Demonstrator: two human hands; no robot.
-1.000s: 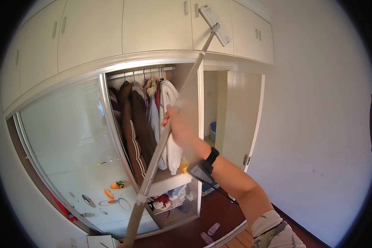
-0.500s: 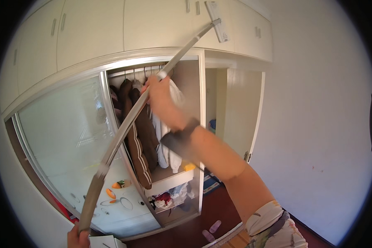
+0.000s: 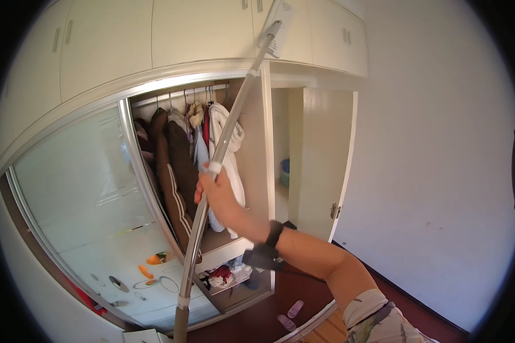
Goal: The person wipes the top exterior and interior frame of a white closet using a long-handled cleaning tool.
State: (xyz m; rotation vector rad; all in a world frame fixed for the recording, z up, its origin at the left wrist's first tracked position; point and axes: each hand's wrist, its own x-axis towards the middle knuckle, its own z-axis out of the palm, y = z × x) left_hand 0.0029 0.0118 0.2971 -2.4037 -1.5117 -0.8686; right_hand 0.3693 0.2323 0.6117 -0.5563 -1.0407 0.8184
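Aslant, pole (image 3: pixel 227 134) in right hand (image 3: pixel 216 191), wardrobe edge (image 3: pixel 171 82) behind, wall (image 3: pixel 429 171) well apart

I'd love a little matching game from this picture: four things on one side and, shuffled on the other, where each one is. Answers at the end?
Things:
1. Right hand
2. Flat white mop head
3. Pink slippers
4. White garment

Places:
A. On the dark red floor
B. Hanging inside the open wardrobe
C. Closed around the long pole
D. High up, in front of the cream cupboard doors

Right pairs: 1-C, 2-D, 3-A, 4-B
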